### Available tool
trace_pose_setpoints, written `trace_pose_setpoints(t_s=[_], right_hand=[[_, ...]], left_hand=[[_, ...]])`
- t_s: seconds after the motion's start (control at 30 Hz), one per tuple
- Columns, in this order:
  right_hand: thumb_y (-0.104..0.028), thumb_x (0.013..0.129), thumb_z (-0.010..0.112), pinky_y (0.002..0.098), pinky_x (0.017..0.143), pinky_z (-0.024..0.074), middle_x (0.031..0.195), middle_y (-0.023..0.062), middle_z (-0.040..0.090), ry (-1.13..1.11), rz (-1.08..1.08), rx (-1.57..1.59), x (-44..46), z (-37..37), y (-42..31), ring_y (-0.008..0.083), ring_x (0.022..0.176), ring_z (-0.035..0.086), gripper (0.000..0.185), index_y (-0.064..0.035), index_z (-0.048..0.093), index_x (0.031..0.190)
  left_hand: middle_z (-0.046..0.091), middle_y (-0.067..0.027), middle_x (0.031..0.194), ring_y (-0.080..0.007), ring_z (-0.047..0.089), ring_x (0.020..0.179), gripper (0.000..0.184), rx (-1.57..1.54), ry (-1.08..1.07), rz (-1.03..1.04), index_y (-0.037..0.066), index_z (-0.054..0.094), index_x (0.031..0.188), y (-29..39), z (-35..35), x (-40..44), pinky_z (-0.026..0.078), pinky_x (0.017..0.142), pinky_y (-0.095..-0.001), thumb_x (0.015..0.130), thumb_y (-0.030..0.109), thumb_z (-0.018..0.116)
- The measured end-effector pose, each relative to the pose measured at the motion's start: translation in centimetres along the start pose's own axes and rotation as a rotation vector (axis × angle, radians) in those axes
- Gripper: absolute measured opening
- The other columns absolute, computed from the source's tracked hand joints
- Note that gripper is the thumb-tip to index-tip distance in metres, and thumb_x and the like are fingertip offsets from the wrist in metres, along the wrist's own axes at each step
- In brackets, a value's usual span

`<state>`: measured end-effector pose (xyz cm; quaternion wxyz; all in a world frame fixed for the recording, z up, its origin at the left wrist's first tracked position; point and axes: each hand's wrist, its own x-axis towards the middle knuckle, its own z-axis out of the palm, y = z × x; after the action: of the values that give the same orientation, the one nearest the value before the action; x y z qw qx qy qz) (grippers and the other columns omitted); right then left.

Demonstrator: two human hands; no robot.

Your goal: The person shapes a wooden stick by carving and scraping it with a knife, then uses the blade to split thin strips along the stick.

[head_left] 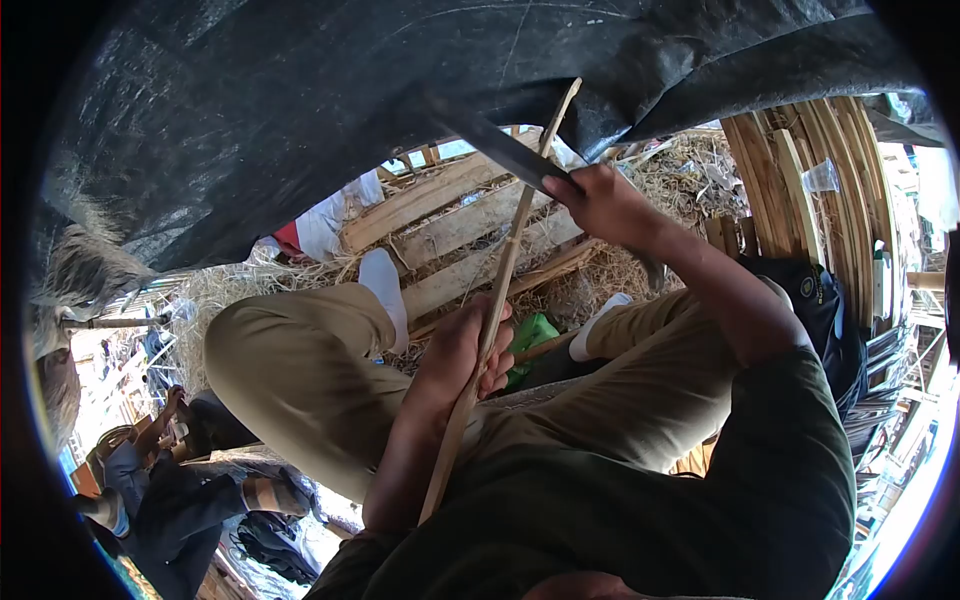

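My left hand (464, 350) is closed round a long, pale bamboo strip (515, 235). The strip slants from beside my left forearm up toward the black sheet, where its far tip shows. In my right hand (605, 205) is a large knife (500, 150) with a long dark blade, its fingers wrapped about the grip. The blade crosses the strip's upper part; I cannot tell whether it touches or cuts in. Below my right wrist, a curved dark end (648, 268) sticks out, apparently part of the knife's handle.
A black plastic sheet (270, 120) hangs low ahead. Wooden slats (460, 235) and straw lie past my crossed legs. Planks (800, 180) stand at the right above a black bag (815, 295). Another person (170, 490) sits at the lower left. Something green (533, 340) lies between my legs.
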<state>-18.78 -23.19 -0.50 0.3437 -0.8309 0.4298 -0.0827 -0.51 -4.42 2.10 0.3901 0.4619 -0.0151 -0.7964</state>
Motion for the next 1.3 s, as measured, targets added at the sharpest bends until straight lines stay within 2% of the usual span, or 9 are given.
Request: trace_pose_setpoints(t_s=[0.17,0.37,0.47,0.7,0.77,1.07,1.17,1.23,1.3], right_hand=[[-0.036,0.102,0.055,0.0411,0.044,0.0410,0.055,0.0162,0.056,0.126,-0.369,-0.021,-2.4,3.5,-1.0,0.0274,0.045,0.058,0.043,-0.0006,0.064,0.079],[-0.032,0.103,0.053,0.0422,0.046,0.0435,0.056,0.0178,0.058,0.057,0.082,-0.011,-0.4,0.6,-0.1,0.0258,0.047,0.062,0.043,0.0009,0.061,0.077],[-0.030,0.102,0.055,0.0427,0.046,0.0436,0.054,0.0170,0.056,0.311,-0.414,0.048,-2.1,3.8,-1.0,0.0271,0.045,0.058,0.039,-0.0005,0.062,0.078],[-0.034,0.102,0.056,0.0419,0.051,0.0462,0.060,0.0166,0.062,0.014,0.216,0.053,0.5,0.3,0.1,0.0305,0.052,0.063,0.039,0.0017,0.066,0.091],[-0.035,0.102,0.055,0.0415,0.050,0.0457,0.059,0.0162,0.062,0.153,-0.294,0.133,-1.7,4.2,0.3,0.0314,0.051,0.062,0.040,0.0026,0.065,0.092],[-0.037,0.103,0.051,0.0425,0.045,0.0453,0.059,0.0111,0.054,0.058,-0.168,-0.053,-1.9,4.4,1.7,0.0271,0.045,0.055,0.033,-0.0083,0.068,0.097],[-0.034,0.103,0.051,0.0434,0.046,0.0461,0.057,0.0137,0.054,0.432,-0.862,-0.742,-1.6,3.7,1.8,0.0291,0.045,0.057,0.032,-0.0087,0.068,0.093],[-0.027,0.099,0.059,0.0380,0.046,0.0429,0.070,0.0058,0.055,-0.154,-0.184,-0.215,-0.4,0.5,0.6,0.0209,0.062,0.056,0.031,-0.0122,0.062,0.126],[-0.024,0.098,0.060,0.0371,0.046,0.0422,0.074,0.0032,0.051,-0.085,-0.138,-0.375,0.1,0.9,1.8,0.0191,0.067,0.054,0.042,-0.0116,0.053,0.137]], left_hand=[[0.037,0.0020,0.054,-0.0095,0.033,0.036,0.025,0.040,-0.028,-0.018,0.012,0.048,0.091,-0.2,-0.2,0.3,0.028,0.035,-0.0264,0.102,0.033,0.044],[0.037,0.0028,0.052,-0.0098,0.033,0.034,0.021,-0.029,-0.008,-0.050,0.013,0.049,0.090,-0.1,0.0,0.2,0.027,0.034,-0.0264,0.100,0.031,0.049],[0.038,0.0040,0.052,-0.0092,0.032,0.034,0.020,-0.128,-0.076,-0.081,0.013,0.049,0.090,-0.4,-0.3,0.4,0.026,0.033,-0.0253,0.100,0.031,0.050],[0.037,0.0060,0.050,-0.0057,0.032,0.033,0.014,-0.193,-0.099,-0.076,0.015,0.050,0.094,-0.1,0.1,0.4,0.024,0.032,-0.0219,0.103,0.026,0.045],[0.038,0.0051,0.051,-0.0070,0.032,0.033,0.016,-0.186,-0.105,-0.071,0.014,0.049,0.095,-0.4,-0.5,0.5,0.024,0.032,-0.0233,0.100,0.029,0.050],[0.039,0.0038,0.052,-0.0080,0.032,0.035,0.017,-0.131,-0.077,-0.056,0.013,0.050,0.096,-0.4,-0.5,0.4,0.025,0.033,-0.0240,0.098,0.029,0.052],[0.038,0.0035,0.053,-0.0084,0.032,0.035,0.018,-0.100,-0.070,-0.044,0.012,0.050,0.096,-0.5,-0.5,0.7,0.025,0.033,-0.0245,0.099,0.030,0.051],[0.038,0.0040,0.052,-0.0079,0.031,0.034,0.018,-0.088,-0.050,-0.040,0.013,0.050,0.096,-0.5,-0.2,0.5,0.025,0.033,-0.0242,0.099,0.030,0.051],[0.037,0.0051,0.050,-0.0068,0.031,0.034,0.017,-0.089,-0.017,-0.045,0.014,0.050,0.095,-0.1,0.4,0.2,0.024,0.033,-0.0230,0.099,0.031,0.053]])
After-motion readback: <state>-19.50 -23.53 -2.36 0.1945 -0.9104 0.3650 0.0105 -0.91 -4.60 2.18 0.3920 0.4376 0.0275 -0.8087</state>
